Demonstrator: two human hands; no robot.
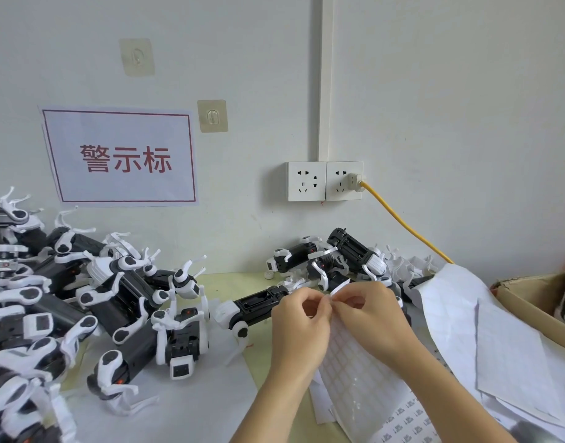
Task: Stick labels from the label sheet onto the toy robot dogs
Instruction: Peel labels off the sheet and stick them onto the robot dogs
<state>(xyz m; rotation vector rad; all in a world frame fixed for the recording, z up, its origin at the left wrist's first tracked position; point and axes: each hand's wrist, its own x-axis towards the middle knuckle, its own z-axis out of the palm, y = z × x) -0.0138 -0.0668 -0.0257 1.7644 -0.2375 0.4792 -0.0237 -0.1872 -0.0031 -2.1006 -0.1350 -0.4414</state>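
Two bare forearms reaching up from the lower edge, converging mid-frame. Left hand [298,318] knuckles up, fingers curled inward, thumb and forefinger tips pinched together. Right hand [369,310] just beside it, fingertips touching the left's, fingers [345,297] bent in a matching pinch. Apparently both nipping the same thin white edge, though blurred at the tips.

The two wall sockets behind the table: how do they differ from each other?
The right socket has a plug with a yellow cable in it; the left socket has nothing plugged in. The left socket shows all its holes, while the plug covers part of the right socket. Both are white, square, and mounted side by side, touching.
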